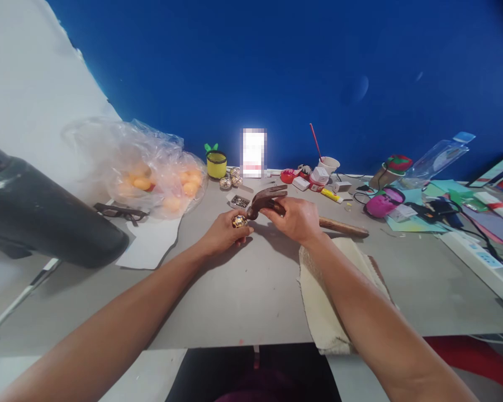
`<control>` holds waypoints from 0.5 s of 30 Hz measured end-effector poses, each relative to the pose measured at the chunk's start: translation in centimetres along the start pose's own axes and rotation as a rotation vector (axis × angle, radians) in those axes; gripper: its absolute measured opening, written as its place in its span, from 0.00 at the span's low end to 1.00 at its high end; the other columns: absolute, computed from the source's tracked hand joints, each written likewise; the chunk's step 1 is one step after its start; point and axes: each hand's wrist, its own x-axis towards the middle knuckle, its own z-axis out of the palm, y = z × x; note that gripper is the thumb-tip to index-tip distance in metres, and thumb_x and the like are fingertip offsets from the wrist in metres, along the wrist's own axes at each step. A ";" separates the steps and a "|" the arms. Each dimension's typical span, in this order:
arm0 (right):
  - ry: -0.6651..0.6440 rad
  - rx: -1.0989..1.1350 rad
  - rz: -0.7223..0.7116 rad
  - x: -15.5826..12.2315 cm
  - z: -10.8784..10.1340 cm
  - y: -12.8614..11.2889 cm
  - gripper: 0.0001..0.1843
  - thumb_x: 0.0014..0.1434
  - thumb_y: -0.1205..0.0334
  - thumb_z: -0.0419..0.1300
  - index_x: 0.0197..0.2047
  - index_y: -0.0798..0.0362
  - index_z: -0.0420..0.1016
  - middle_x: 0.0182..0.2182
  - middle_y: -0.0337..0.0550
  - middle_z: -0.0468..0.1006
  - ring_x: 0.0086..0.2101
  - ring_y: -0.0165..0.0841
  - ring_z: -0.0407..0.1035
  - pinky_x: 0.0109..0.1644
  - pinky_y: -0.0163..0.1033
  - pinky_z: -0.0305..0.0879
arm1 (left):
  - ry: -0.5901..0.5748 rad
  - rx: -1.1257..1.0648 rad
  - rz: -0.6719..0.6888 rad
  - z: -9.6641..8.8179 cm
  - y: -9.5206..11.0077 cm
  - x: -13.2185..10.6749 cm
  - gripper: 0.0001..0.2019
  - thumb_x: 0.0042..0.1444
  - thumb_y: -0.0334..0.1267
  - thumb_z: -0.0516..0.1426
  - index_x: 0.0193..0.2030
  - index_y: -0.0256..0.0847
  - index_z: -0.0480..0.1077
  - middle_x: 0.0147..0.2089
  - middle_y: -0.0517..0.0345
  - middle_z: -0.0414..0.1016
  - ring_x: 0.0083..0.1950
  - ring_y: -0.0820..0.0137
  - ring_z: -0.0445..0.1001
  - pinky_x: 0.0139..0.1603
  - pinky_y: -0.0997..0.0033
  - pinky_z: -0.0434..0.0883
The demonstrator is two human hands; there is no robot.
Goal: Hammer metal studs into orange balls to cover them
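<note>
My left hand (224, 233) rests on the grey table (243, 290) with its fingers pinched round a small ball wrapped in gold foil (239, 221). My right hand (295, 219) is wrapped round a claw hammer (265, 201) just below its head. The hammer's head sits right beside the foil ball, and its wooden handle (343, 226) sticks out to the right behind my hand. Two more foil balls (230, 181) lie farther back by a small open box (240, 201).
A clear bag of orange balls (151, 173) and glasses (119, 211) lie at left, beside a large black object (46, 218). A cream cloth (322, 296) lies under my right forearm. A yellow cup (217, 164), paper cup (328, 164), plastic bottle (436, 156) and cluttered papers fill the back right.
</note>
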 end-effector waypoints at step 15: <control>0.082 0.051 -0.088 -0.7 -1.1 -1.9 0.20 0.63 0.41 0.62 0.41 0.48 0.84 0.32 0.43 0.84 0.33 0.37 0.76 0.36 0.38 0.57 | 0.030 0.081 0.039 -0.1 -0.3 0.1 0.10 0.50 0.38 0.62 0.37 0.41 0.67 0.22 0.65 0.70 0.22 0.74 0.65 0.25 0.73 0.61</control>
